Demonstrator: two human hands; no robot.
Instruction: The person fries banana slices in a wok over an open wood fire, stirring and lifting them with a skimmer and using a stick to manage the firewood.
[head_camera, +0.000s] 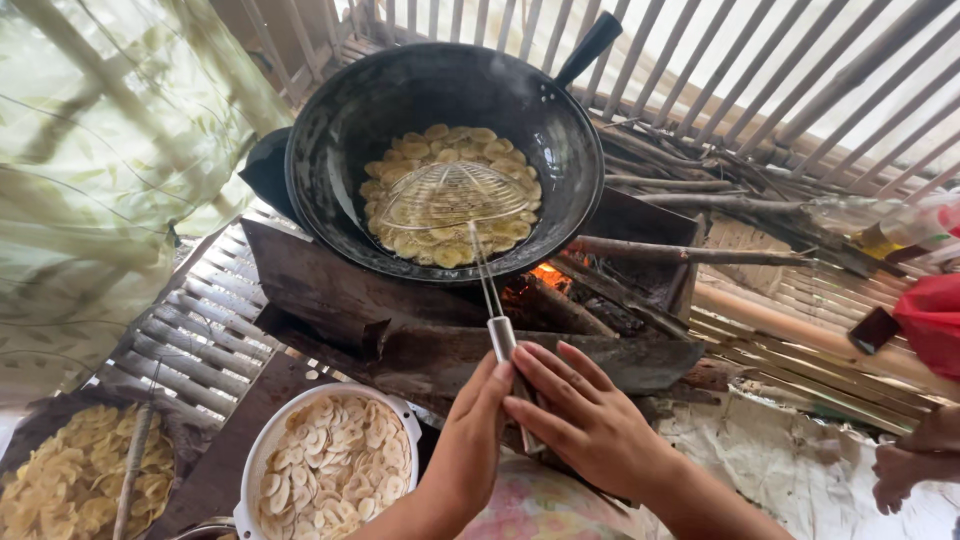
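I see a black wok (340, 150) sitting on a wood fire, flames (550, 275) showing under its near edge among charred logs (450, 340). Pale yellow slices (500, 150) float in oil at the wok's bottom, and a wire skimmer (455, 195) rests its round mesh on top of them, its thin handle running down toward me. At lower left a white bowl (255, 460) is heaped with raw pale slices (335, 465), and farther left a dark tray (40, 425) holds fried yellow chips (70, 480) with a stick (135, 465) lying across them. Sticks of firewood (690, 250) are piled to the right of the wok on a slatted bamboo floor (200, 340). My left hand (475, 435) is curled around the skimmer's metal grip from the left, fingers closed on it. My right hand (585, 420) lies over the same grip from the right, fingers stretched forward and pressed on it, thumb tucked beneath. At the far right edge another person's hand (905, 470) and a red sleeve (930, 320) show.
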